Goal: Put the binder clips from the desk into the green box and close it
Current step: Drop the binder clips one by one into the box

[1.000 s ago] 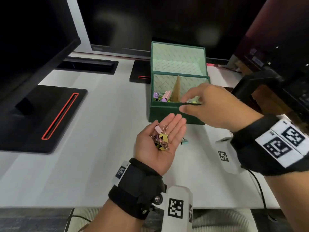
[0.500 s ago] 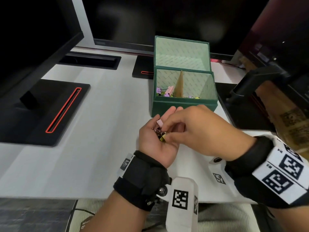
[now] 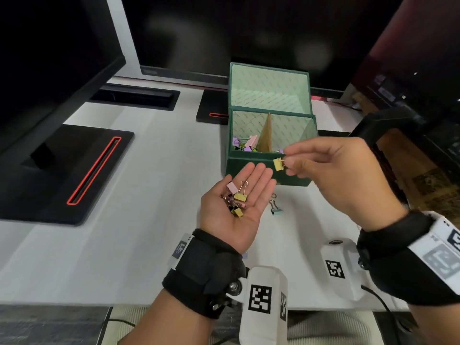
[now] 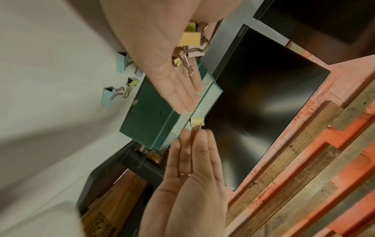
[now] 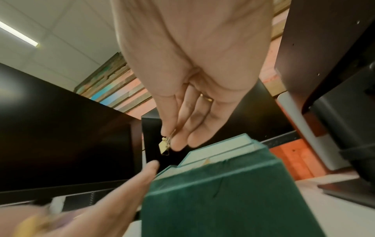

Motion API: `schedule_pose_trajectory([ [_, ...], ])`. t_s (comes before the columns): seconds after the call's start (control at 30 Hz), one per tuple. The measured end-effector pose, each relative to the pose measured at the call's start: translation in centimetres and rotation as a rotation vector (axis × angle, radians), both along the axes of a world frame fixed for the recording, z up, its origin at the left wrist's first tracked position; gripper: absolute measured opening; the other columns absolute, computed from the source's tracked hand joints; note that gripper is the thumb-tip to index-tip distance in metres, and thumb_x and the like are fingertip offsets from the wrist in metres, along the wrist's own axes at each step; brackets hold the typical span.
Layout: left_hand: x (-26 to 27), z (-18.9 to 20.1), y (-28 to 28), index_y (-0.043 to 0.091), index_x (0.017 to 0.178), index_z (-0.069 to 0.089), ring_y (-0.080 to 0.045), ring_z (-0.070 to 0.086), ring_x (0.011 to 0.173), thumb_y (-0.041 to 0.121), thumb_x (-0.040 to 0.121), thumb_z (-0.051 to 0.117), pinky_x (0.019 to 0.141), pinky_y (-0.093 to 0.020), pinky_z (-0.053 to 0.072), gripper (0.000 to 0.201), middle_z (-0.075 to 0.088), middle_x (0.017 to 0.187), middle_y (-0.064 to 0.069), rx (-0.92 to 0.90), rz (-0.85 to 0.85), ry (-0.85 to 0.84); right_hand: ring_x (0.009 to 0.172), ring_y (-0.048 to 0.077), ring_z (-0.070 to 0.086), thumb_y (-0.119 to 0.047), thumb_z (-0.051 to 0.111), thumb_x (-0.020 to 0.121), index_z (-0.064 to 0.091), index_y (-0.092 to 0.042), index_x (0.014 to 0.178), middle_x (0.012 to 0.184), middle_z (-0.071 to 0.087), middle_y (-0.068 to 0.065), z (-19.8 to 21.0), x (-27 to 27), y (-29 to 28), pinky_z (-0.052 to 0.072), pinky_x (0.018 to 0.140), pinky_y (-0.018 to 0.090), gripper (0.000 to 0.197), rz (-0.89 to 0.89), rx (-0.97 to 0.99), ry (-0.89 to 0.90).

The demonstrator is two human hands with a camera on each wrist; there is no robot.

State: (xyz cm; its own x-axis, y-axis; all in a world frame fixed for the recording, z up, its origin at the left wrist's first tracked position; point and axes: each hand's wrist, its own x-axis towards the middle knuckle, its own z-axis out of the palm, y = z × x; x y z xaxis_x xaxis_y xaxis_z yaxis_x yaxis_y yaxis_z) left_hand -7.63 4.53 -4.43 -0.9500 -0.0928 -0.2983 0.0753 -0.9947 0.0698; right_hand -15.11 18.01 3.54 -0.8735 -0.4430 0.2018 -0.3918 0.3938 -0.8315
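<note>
The green box point(image 3: 293, 170) stands open on the white desk, its lid point(image 3: 270, 88) upright behind it and a cardboard divider inside. Several coloured binder clips point(image 3: 245, 144) lie in its left compartment. My left hand point(image 3: 236, 202) is flat, palm up, in front of the box, carrying several binder clips point(image 3: 236, 199). My right hand point(image 3: 286, 161) pinches a yellow binder clip point(image 3: 278, 164) by its wire handle, just before the box's front rim. The same yellow binder clip point(image 5: 164, 146) hangs from my fingertips in the right wrist view. A teal binder clip point(image 3: 275, 209) lies on the desk beside my left palm.
Black monitor bases with red slots sit on the desk at the left point(image 3: 74, 170) and behind the box point(image 3: 211, 112). Dark monitor screens stand along the back. More loose clips point(image 4: 119, 93) lie on the desk by the box's front. A black stand point(image 3: 380, 125) rises at the right.
My right hand dropped from the box to my left palm, picked up a yellow clip, and has now lifted it toward the box's front rim. The left hand stayed flat.
</note>
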Motion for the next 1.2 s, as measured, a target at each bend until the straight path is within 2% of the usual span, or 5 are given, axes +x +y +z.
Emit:
schedule_pose_trajectory([
  [0.27,-0.1,-0.1,0.4,-0.01,0.094,0.074,-0.04,0.071,0.094,0.02,0.1,0.039,0.083,-0.057,0.053,0.046,0.069,0.112,-0.026,0.014,-0.024,-0.007,0.078,0.006,0.068,-0.021,0.079,0.08,0.074,-0.024,0.086,0.08,0.071,-0.01,2.2,-4.1,-1.3,0.058,0.082,0.032,0.008,-0.206,0.095,0.26],
  [0.5,-0.3,-0.3,0.0,-0.01,0.103,0.071,-0.038,0.072,0.094,0.02,0.099,0.042,0.082,-0.058,0.054,0.042,0.07,0.109,-0.027,0.025,0.031,-0.04,0.08,-0.007,0.065,-0.028,0.073,0.085,0.076,-0.033,0.093,0.084,0.072,-0.018,2.2,0.5,-2.5,0.052,0.075,0.01,0.01,0.192,0.356,0.18],
  [0.67,-0.4,0.4,0.4,-0.006,0.096,0.069,-0.031,0.074,0.066,0.02,0.101,0.037,0.048,-0.032,0.058,0.042,0.074,0.083,-0.021,-0.012,0.032,-0.093,0.079,-0.006,0.061,-0.022,0.075,0.082,0.076,-0.036,0.103,0.085,0.072,-0.021,0.9,2.8,-3.0,0.041,0.072,0.001,0.025,0.38,0.582,0.168],
  [0.93,0.0,0.3,0.5,-0.005,0.096,0.073,-0.03,0.075,0.08,0.022,0.101,0.037,0.088,-0.039,0.055,0.045,0.073,0.103,-0.022,-0.063,0.005,-0.101,0.082,0.004,0.057,-0.028,0.074,0.083,0.072,-0.041,0.11,0.091,0.069,-0.013,-0.6,3.4,-3.2,0.044,0.076,0.018,0.03,0.382,0.639,0.2],
  [1.2,-0.1,0.7,0.6,-0.007,0.095,0.072,-0.031,0.075,0.075,0.02,0.1,0.037,0.06,-0.043,0.062,0.045,0.074,0.096,-0.024,-0.032,-0.002,-0.061,0.067,0.004,0.053,-0.019,0.071,0.084,0.074,-0.037,0.108,0.076,0.065,-0.016,-1.1,3.3,-2.4,0.038,0.064,0.003,0.03,0.321,0.527,0.248],
])
